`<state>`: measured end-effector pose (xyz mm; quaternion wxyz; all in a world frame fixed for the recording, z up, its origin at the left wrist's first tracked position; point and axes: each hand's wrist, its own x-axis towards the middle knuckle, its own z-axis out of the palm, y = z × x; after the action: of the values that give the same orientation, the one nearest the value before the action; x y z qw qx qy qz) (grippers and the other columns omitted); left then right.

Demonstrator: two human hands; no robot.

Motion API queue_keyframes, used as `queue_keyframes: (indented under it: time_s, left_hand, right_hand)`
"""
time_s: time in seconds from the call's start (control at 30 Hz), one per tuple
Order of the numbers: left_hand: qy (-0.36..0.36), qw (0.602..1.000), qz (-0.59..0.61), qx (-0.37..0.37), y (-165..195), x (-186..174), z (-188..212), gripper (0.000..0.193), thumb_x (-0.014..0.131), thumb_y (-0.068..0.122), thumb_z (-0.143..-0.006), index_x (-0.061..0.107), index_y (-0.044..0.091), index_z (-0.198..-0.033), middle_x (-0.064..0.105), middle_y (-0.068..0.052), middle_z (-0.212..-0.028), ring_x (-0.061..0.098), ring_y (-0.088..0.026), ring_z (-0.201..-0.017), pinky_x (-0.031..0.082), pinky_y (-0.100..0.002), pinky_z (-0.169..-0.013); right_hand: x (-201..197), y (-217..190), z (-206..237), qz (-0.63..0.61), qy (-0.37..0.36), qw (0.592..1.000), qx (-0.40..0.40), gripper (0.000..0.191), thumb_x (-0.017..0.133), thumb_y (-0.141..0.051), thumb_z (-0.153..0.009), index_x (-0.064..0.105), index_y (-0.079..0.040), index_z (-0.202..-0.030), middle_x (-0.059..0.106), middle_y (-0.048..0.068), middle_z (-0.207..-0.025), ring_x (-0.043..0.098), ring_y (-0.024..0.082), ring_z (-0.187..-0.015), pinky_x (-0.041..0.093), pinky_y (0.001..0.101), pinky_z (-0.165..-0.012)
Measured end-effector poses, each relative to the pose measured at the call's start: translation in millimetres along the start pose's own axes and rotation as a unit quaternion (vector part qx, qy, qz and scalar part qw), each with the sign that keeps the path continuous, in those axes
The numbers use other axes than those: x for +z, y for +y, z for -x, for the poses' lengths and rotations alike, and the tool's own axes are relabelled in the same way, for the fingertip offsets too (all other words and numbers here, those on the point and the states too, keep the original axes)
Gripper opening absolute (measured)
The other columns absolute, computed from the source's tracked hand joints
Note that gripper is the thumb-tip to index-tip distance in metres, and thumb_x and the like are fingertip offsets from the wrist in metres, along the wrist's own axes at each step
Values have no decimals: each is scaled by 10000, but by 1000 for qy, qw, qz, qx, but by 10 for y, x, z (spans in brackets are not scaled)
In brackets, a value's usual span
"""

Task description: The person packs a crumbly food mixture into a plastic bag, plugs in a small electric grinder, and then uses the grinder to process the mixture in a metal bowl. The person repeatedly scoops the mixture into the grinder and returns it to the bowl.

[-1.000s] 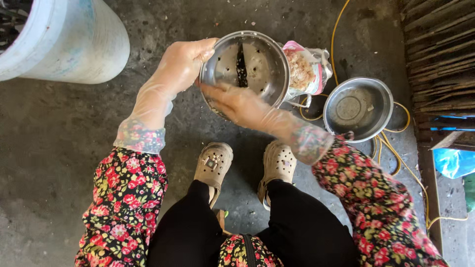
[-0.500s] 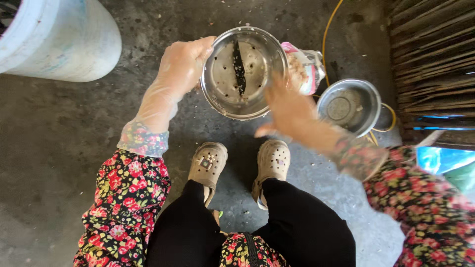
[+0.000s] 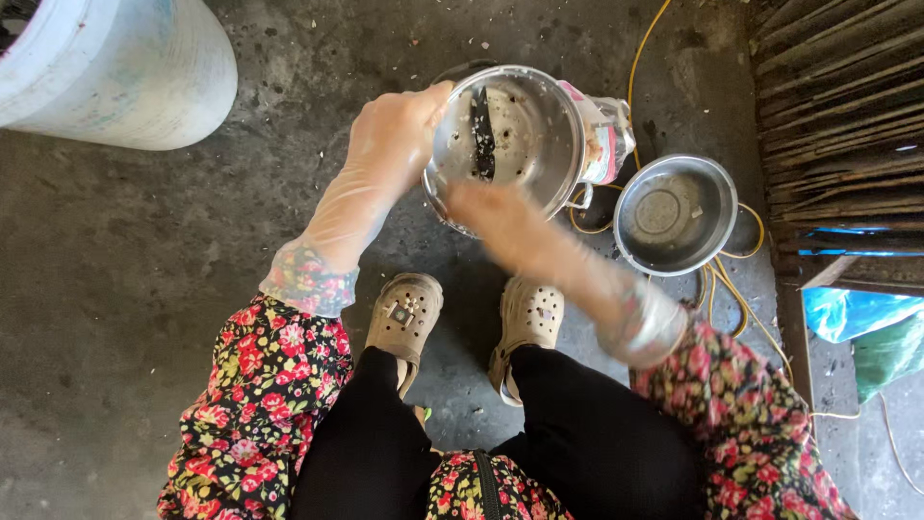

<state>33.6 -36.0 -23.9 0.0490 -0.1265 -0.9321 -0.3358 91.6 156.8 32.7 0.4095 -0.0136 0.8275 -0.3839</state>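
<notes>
My left hand [image 3: 395, 140], in a clear plastic glove, grips the left rim of a shiny steel pot [image 3: 525, 125] and holds it tilted above the concrete floor. A dark streak of residue [image 3: 483, 144] lies inside the pot. My right hand [image 3: 481, 207], also gloved, is blurred with motion just below the pot's lower rim; whether it holds anything cannot be made out. Both my sleeves are floral.
A second steel pot [image 3: 674, 214] stands on the floor to the right, over a yellow cable [image 3: 736, 289]. A plastic bag [image 3: 606, 135] lies behind the held pot. A pale blue tub [image 3: 115, 67] stands at upper left, wooden slats [image 3: 837, 106] at right. My shoes [image 3: 404, 318] are below.
My right hand left the pot's inside, swung out to the right, and now sweeps back toward the pot's lower rim. The left hand keeps its grip on the pot.
</notes>
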Motion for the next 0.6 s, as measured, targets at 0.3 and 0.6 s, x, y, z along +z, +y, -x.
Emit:
queue_keyframes:
  time_s: [0.3, 0.6]
  left_hand:
    - [10, 998, -47, -41, -93, -150, -50, 210, 573, 232, -1037, 710, 172, -1183, 730, -159, -896, 690, -420, -818, 523, -535, -662]
    - [46, 998, -40, -15, -120, -103, 71, 249, 592, 257, -1025, 735, 180, -1214, 730, -181, -917, 689, -429, -831, 527, -539, -684]
  right_hand:
    - [626, 116, -69, 22, 110, 943, -312, 534, 451, -282, -1089, 455, 88, -1474, 563, 311, -1456, 546, 390, -1399, 417, 399, -1163]
    - [392, 155, -705, 233, -3, 956, -177, 578, 254, -393, -1066, 506, -54, -1461, 686, 265, -1270, 669, 401, -1199, 507, 474, -1016]
